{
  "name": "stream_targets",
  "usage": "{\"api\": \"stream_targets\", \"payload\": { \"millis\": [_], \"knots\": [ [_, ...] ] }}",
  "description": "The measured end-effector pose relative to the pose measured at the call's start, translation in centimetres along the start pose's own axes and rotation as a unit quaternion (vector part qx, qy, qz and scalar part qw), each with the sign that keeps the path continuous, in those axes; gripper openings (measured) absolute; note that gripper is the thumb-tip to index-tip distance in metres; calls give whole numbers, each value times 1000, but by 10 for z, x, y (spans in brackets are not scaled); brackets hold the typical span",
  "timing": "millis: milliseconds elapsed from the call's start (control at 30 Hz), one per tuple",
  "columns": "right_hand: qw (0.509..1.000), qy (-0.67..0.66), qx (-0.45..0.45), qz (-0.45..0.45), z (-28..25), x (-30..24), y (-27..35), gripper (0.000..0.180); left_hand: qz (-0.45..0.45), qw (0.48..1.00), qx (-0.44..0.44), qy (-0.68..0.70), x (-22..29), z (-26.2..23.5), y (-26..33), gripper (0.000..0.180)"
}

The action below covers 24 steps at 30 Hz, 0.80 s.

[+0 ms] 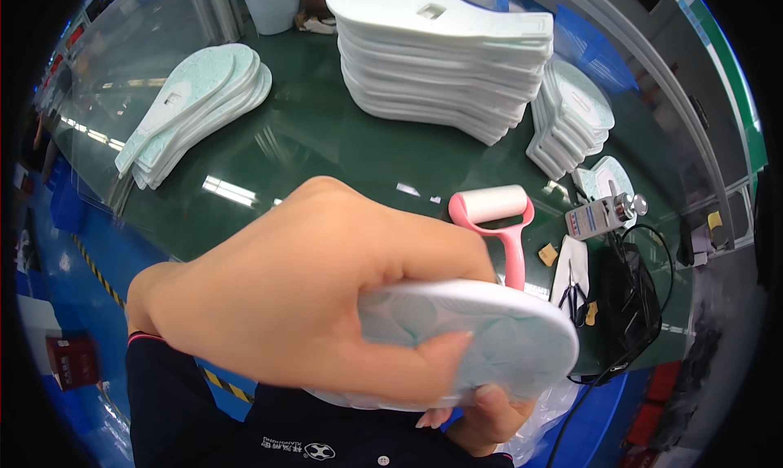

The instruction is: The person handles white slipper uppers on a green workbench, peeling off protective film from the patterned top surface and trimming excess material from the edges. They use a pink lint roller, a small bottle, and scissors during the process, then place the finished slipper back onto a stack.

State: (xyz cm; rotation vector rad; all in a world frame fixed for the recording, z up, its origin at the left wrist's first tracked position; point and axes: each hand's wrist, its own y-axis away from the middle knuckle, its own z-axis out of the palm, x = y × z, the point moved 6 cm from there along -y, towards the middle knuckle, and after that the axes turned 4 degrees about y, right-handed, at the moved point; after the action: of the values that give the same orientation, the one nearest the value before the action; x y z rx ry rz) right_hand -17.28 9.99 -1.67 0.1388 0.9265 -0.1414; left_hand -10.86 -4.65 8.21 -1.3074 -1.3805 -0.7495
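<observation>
Close in front of me I hold a white paddle-shaped plastic panel with a pale green pattern on its face. My left hand reaches across it from the left, its fingers over the far rim and its thumb on the patterned face. At the near right edge, my right hand grips the rim, the thumb on top and fingertips showing below. Most of the panel's left part is hidden behind my left hand. Just beyond the panel lies a pink-handled roller with a white sleeve.
A tall stack of white panels stands at the back, with smaller stacks at the left and right. On the right are a pump bottle, dark-handled pliers and a black bag with a cable. The table is dark green.
</observation>
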Motion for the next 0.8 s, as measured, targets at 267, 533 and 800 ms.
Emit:
{"api": "stream_targets", "payload": {
  "millis": [267, 533, 800],
  "knots": [
    [963, 245, 107, -34, -35, -6, -48, 39, -91, 992, 11, -88, -50, -26, -31, 22],
    [786, 542, 180, -237, -9, -96, -82, 37, -25, 991, -1, -130, -53, -22, -50, 19],
    [798, 566, 91, -187, 13, -108, -129, 17, -18, 994, 79, -75, -41, -35, -50, 17]
  ]
}}
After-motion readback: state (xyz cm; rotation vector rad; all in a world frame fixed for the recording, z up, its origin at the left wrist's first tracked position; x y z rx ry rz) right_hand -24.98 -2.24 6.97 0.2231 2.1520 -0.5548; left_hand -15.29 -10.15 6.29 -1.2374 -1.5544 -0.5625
